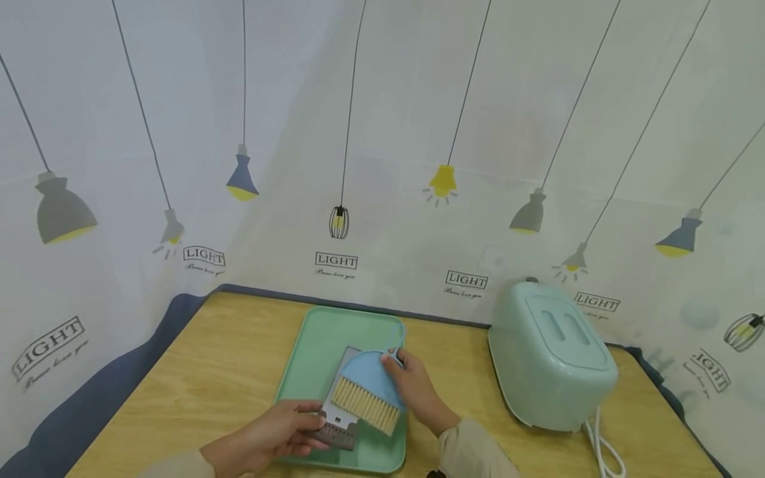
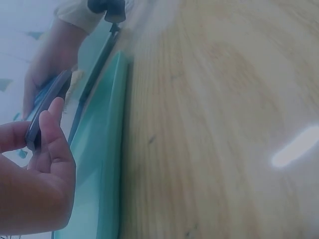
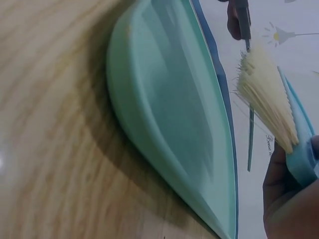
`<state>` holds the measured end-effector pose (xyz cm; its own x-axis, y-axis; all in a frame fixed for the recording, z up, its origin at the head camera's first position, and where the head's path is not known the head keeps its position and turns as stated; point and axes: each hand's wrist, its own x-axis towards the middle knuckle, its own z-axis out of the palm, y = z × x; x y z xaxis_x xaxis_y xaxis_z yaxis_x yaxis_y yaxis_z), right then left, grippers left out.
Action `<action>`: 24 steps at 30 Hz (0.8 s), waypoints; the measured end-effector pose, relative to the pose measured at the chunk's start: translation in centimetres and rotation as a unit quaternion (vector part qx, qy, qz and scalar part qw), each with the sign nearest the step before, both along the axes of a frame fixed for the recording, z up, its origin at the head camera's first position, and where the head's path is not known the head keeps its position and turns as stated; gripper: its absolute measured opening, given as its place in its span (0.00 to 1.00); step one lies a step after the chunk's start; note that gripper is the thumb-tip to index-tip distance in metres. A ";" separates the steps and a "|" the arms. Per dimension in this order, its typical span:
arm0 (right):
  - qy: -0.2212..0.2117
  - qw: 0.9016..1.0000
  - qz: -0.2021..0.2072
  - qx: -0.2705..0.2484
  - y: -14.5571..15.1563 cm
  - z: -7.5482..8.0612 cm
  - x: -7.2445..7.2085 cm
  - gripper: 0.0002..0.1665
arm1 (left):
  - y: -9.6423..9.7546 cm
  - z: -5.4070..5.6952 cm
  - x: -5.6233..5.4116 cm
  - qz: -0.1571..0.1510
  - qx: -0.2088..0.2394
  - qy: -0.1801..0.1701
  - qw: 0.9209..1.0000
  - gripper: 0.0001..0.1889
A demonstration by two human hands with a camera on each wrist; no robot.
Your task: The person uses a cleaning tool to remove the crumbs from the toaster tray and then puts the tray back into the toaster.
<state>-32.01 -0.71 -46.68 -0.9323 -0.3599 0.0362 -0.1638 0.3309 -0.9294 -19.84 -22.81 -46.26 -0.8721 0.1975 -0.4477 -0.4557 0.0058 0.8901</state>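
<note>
My left hand (image 1: 281, 428) grips a flat grey crumb tray (image 1: 336, 435) by its darker, slotted near end, thumb above and fingers beneath. In the left wrist view the piece appears edge-on and tilted, pinched between thumb and fingers. A light blue brush (image 1: 372, 377) with pale bristles (image 3: 266, 89) is held by its upper edge in my right hand (image 1: 418, 388). Its bristles point down toward me and overlap the grey piece in the head view, hiding part of it. Both hands are above a mint green tray (image 1: 325, 338) lying on the table.
A mint green toaster (image 1: 550, 365) with two slots on top stands on the right of the wooden table (image 1: 173, 378). Its white cord (image 1: 600, 445) trails toward the front. A white cloth (image 1: 394, 133) printed with lamps hangs behind, its dark blue border along the table's back edge.
</note>
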 end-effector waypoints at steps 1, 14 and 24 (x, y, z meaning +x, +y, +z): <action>-0.001 1.000 -0.005 0.002 0.0 0.1 -0.2 0.22 | 0.0 0.0 -0.1 0.000 0.000 -0.001 1.000 0.33; -0.037 0.999 -0.020 -0.003 0.0 -0.3 -1.4 0.24 | -0.3 0.2 0.2 -0.005 0.009 -0.011 1.000 0.33; -0.028 0.998 -0.051 -0.023 -0.3 -0.3 -2.1 0.24 | -0.5 0.1 0.4 -0.007 0.008 -0.007 1.000 0.33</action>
